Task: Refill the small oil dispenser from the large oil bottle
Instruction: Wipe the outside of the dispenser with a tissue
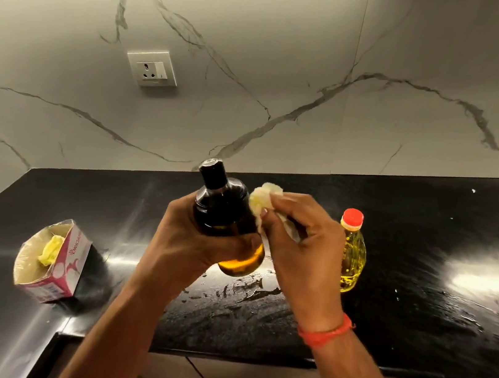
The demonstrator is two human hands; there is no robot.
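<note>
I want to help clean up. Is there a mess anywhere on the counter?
Yes. Shiny wet smears and droplets lie on the black counter, just below the dark dispenser; they look like spilled oil. The right hand presses a crumpled tissue against the dispenser.

Head-worn view, forward and down — close over the countertop

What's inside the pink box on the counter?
The pink box is open on top, and a crumpled yellow wad sits on pale paper lining. Anything below that is covered, so I cannot tell.
</note>
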